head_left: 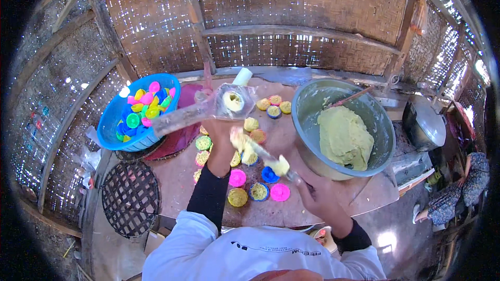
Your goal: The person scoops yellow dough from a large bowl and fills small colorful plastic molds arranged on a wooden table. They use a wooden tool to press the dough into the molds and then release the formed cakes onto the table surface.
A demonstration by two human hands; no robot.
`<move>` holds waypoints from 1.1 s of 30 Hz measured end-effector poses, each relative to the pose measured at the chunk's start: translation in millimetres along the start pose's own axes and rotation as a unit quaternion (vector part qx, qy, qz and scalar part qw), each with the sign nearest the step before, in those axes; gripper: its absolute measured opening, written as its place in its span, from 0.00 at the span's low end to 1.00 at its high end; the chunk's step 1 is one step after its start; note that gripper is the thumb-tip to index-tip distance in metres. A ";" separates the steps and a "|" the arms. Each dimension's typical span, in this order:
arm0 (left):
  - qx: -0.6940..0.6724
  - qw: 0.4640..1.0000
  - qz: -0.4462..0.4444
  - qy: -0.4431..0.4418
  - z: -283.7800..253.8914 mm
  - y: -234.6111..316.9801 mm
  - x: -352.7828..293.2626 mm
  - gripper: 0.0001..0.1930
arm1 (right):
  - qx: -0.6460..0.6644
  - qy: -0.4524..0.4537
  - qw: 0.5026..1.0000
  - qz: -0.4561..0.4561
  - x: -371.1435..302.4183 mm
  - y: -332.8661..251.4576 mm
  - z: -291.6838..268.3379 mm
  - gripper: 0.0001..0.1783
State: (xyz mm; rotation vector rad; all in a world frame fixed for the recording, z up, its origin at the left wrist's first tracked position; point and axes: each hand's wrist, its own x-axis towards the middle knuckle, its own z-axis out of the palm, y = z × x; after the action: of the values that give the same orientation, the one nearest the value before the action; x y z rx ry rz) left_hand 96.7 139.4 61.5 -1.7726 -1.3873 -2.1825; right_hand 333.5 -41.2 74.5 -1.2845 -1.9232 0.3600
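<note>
My right hand (315,198) is closed round the handle of a flat metal spatula (265,155) angled up to the left. Pale yellow dough (281,166) clings to its blade, with more smeared at the far end. Beside that end is my left hand (221,138), its fingers blurred and partly hidden. Just beyond it is a worn wooden tool (182,118) with a long handle and a pale, dough-coated round opening (233,101). Around both hands stand small coloured cups, several filled with dough, among them a pink cup (237,178) and a blue cup (270,175).
A large grey-green basin (299,125) at the right holds a dough mound (346,138) and a stick (351,97). At left, a blue basket (112,138) holds coloured cups above a dark woven tray (130,198). A lidded pot (422,122) and another person (463,190) are far right.
</note>
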 end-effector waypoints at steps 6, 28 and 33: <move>-0.262 0.953 -0.115 -0.094 -53.6 31.0 31.1 0.16 | -0.316 -0.025 0.912 0.261 18.9 74.8 -101.4 0.14; -0.058 0.944 0.014 -0.323 -65.4 33.6 -47.0 0.16 | 0.445 -0.033 0.883 0.145 32.6 16.7 7.8 0.44; 0.082 0.898 0.116 -0.416 -82.4 74.6 -33.5 0.22 | 0.275 -0.017 0.960 0.043 34.3 -7.7 5.4 0.43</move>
State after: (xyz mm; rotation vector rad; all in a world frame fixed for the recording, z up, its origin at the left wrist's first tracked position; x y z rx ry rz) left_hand 81.8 26.3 83.4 -2.7610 -1.2712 -1.1504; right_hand 318.2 -13.7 91.0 -0.9897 -1.6314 0.8961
